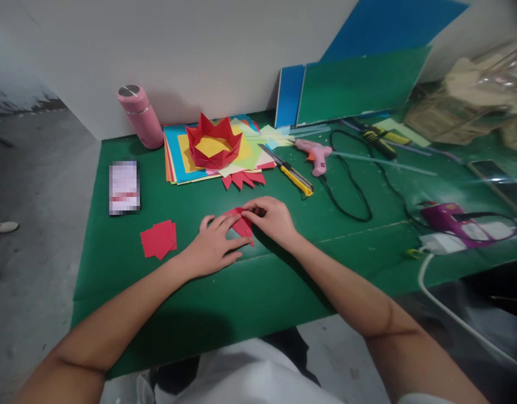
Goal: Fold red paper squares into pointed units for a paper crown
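Note:
Under my hands a small piece of red paper (244,226), partly folded, lies on the green table. My left hand (218,241) rests over its left side with the fingers spread, pressing it down. At its upper right edge, my right hand (273,220) pinches the paper between thumb and fingers. Several red paper squares (158,239) lie in a loose pile left of my left hand. Beyond my hands stands a ring of folded red paper (213,157) on a stack of coloured sheets (173,163), with pointed red paper pieces (244,179) along its front.
A pink bottle (141,118) and a phone (124,188) are at the left. Right of the paper stack lie a yellow box cutter (296,178) and a pink glue gun (316,154) with a black cord. A power strip (446,242) sits at the right.

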Available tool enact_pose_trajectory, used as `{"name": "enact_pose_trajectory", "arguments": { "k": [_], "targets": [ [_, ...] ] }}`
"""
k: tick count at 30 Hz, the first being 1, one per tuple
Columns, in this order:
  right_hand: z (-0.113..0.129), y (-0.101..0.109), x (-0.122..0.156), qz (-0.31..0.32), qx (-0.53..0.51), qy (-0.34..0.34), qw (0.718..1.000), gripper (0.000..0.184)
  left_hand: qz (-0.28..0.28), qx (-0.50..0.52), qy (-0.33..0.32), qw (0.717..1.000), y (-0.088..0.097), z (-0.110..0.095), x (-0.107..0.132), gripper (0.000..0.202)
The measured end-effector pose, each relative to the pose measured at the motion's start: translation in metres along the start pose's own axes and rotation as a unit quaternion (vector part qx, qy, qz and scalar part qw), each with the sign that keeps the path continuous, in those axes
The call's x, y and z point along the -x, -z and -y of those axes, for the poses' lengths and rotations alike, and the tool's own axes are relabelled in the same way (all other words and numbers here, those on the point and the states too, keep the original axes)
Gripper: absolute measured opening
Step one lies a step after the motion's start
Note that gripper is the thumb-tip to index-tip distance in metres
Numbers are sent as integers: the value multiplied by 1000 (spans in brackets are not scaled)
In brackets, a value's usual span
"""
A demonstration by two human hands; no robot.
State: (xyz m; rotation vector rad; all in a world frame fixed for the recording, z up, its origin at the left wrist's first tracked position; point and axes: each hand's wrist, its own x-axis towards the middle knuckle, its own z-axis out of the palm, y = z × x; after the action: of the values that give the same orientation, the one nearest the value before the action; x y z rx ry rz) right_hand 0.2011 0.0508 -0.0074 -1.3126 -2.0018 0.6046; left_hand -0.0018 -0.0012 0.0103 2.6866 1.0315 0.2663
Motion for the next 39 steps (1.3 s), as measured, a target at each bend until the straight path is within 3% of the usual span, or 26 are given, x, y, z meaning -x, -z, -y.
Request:
{"name": "enact_pose_trajectory", "arguments": {
  "k": [13,39],
  "targets": [
    [-12,7,-3,62,51,169,982,18,-13,16,-1,1000,-2,0,0,33],
    [-9,12,-5,108,139,224,959,35,-1,22,14,1000,-3,0,1,36]
  ]
}}
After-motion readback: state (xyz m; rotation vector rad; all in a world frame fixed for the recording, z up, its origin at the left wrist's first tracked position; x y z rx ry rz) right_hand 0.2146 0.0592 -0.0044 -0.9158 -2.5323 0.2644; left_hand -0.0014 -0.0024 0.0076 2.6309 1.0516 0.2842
